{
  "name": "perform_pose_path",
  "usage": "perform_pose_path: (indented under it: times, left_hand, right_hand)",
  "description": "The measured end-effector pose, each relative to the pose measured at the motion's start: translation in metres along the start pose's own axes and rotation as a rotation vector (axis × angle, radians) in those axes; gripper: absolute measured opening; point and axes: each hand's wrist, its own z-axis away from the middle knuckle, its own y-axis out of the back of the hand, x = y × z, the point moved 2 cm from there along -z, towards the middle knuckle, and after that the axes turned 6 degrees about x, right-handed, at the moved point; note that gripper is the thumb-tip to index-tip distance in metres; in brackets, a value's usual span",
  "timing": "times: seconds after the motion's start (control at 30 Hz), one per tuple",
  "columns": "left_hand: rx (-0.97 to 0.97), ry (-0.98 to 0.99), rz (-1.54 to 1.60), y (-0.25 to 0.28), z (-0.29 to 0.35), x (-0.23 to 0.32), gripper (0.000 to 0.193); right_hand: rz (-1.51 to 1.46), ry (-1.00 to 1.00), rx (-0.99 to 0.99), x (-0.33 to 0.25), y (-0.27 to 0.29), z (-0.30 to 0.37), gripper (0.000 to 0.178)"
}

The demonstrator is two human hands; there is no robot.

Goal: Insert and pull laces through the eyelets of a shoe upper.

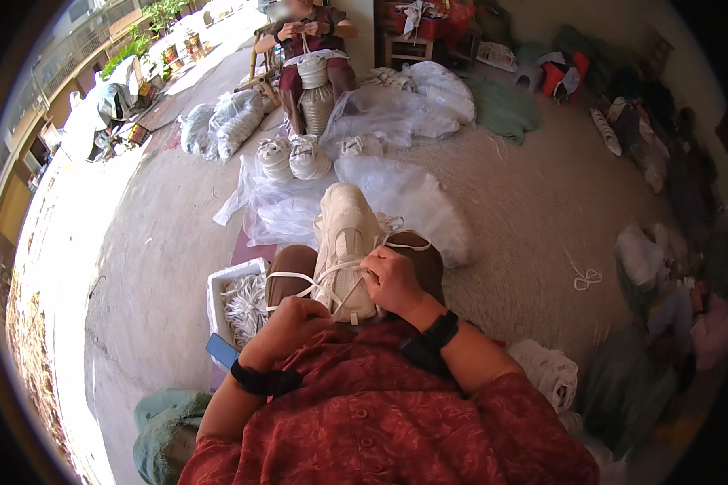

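A cream sneaker rests between my knees, toe pointing away from me and heel toward my belly. Across its upper runs a flat white shoelace, with loops spreading over both knees. My right hand is closed at the right side of the shoe's opening, its thumb and fingers pinching the lace. Low beside the heel, on the left, my left hand is curled shut. Its fingertips are turned away and mostly hidden, so what they grip does not show.
A white box of laces stands by my left knee. Ahead, several shoes sit on clear plastic bags. Farther off, a seated person handles a lace over stacked shoes. One loose lace lies on the floor, right.
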Motion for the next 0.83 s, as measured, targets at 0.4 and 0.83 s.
perform_pose_path:
  times: [0.4,0.83]
  left_hand:
    - [0.255,0.011,1.226,0.004,-0.032,-0.061,0.004]
    - [0.503,-0.193,0.791,-0.017,-0.090,-0.073,0.012]
  right_hand:
    - [0.138,0.104,-0.344,-0.020,-0.030,-0.006,0.021]
    - [0.074,-0.018,-0.275,-0.016,-0.032,-0.006,0.031]
